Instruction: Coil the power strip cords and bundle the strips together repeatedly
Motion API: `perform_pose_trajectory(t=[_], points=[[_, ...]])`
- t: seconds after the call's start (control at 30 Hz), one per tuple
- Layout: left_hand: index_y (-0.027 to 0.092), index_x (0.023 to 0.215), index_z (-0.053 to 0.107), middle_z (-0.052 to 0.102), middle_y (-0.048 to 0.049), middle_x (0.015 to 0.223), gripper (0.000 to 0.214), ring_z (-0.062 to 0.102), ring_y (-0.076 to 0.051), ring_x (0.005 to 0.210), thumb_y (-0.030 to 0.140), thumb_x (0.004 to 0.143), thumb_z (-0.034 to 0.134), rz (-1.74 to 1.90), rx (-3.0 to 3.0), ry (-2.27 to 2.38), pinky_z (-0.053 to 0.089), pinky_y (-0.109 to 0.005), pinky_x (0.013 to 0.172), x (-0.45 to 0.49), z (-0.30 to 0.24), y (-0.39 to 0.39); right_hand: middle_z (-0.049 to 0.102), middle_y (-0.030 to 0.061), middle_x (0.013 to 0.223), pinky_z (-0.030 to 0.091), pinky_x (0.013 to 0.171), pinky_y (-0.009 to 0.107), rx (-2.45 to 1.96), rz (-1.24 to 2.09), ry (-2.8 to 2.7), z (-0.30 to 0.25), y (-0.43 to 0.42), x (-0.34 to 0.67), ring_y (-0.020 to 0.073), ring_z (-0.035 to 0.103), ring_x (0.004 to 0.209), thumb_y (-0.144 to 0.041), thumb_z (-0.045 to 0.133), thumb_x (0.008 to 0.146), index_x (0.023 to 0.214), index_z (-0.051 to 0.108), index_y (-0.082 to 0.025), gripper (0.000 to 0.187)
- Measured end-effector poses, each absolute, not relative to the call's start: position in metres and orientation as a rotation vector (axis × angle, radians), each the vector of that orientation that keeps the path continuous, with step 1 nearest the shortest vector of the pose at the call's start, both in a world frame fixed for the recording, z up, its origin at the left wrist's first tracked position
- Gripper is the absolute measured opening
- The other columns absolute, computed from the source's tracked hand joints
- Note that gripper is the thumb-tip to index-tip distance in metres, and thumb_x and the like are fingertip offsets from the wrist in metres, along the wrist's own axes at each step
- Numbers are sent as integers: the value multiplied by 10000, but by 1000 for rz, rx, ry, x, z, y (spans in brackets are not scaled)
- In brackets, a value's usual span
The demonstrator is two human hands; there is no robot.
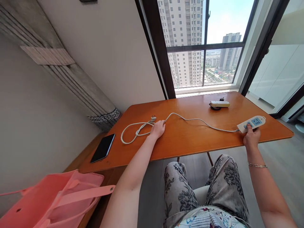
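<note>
My right hand (pixel 252 136) grips a white power strip (pixel 256 121) with blue socket faces, over the right end of the table. Its white cord (pixel 198 119) runs left across the tabletop to my left hand (pixel 157 128), whose fingers are closed around it. Beyond my left hand the cord lies in loose loops (pixel 125 130). The plug (pixel 153 118) rests on the table just behind that hand, its prongs showing.
A brown wooden table (pixel 185 139) stands against the window (pixel 204 47). Near its back right lies another power strip (pixel 219 104) with a black cord. A dark tablet (pixel 103 148) lies at the left, near a pink felt bag (pixel 59 199). My knees are below the front edge.
</note>
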State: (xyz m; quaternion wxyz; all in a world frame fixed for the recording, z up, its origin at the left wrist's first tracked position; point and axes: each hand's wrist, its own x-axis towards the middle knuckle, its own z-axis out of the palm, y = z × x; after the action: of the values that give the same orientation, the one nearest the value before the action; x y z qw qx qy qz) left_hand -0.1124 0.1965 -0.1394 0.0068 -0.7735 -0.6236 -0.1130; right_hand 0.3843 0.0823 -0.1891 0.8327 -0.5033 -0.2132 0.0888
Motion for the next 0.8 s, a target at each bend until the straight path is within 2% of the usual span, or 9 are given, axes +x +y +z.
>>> perform_pose_trajectory(t=[0.17, 0.33, 0.4, 0.5, 0.57, 0.67, 0.8], points=[[182, 1068, 598, 667, -155, 1100, 281, 620, -311, 1090, 265, 959, 352, -285, -2335, -1977, 483, -426, 915, -142, -134, 188, 616, 5, 939, 554, 925, 407, -1118, 198, -467, -188, 85, 391, 183, 650, 926, -565, 771, 620, 930, 545, -194, 534], [193, 1027, 608, 660, -138, 1036, 357, 615, -318, 1083, 450, 968, 367, -198, -2289, -1959, 475, -410, 895, -169, -136, 183, 620, -7, 954, 551, 968, 421, -1208, 244, -434, -175, 88, 412, 178, 672, 946, -482, 786, 655, 925, 481, -211, 489], [208, 991, 623, 654, -122, 1000, 404, 620, -306, 1053, 485, 976, 330, -214, -2299, -1972, 478, -399, 868, -172, -138, 183, 633, 35, 1036, 540, 980, 417, -1257, 227, -407, -166, 88, 425, 189, 675, 996, -416, 794, 680, 1001, 416, -230, 530], [215, 936, 639, 643, -113, 963, 448, 621, -290, 1018, 465, 990, 272, -310, -2330, -1983, 483, -395, 848, -169, -143, 184, 626, 166, 1190, 542, 954, 418, -1469, 167, -412, -152, 86, 445, 235, 667, 1071, -307, 774, 738, 1194, 283, -242, 673], [209, 901, 645, 639, -119, 969, 451, 614, -290, 1024, 444, 988, 271, -424, -2357, -1949, 488, -402, 860, -163, -146, 185, 602, 250, 1243, 523, 960, 441, -1735, 136, -432, -142, 83, 455, 290, 654, 1118, -259, 758, 759, 1308, 215, -205, 774], [199, 891, 651, 647, -130, 1004, 383, 607, -295, 1039, 407, 962, 338, -571, -2382, -1888, 492, -417, 897, -154, -152, 188, 560, 326, 1297, 445, 1026, 492, -2103, 132, -476, -130, 79, 462, 374, 597, 1220, -313, 698, 814, 1426, 176, -112, 829], [197, 899, 654, 669, -133, 1019, 318, 613, -292, 1041, 350, 928, 377, -656, -2395, -1886, 494, -426, 935, -147, -157, 190, 506, 351, 1365, 369, 1078, 527, -2275, 127, -509, -124, 81, 461, 423, 519, 1299, -422, 580, 877, 1458, 228, -46, 777]])
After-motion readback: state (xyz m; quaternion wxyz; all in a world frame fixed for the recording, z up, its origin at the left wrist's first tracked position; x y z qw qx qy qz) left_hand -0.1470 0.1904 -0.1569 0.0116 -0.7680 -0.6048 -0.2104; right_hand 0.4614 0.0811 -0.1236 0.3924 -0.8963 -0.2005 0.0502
